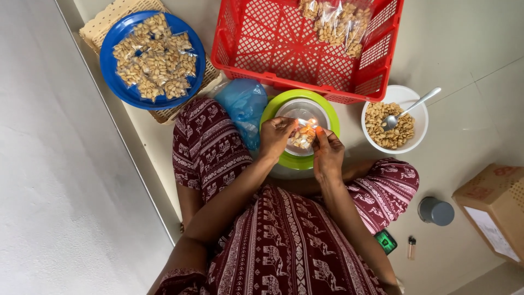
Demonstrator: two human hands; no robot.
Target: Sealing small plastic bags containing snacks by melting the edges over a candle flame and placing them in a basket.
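A home floor turned small packing station — a person sits cross-legged in patterned trousers on pale floor tiles (469, 65) beside a wall. Household wares ring the spot: a blue plate (117, 82) heaped with small clear packets of peanuts, a red plastic basket (273, 49) holding more, a white bowl (420, 112) of loose nuts with a spoon (409, 107). A cardboard box (494, 205) and a lighter (411, 247) lie nearby — cottage work, not a shop.
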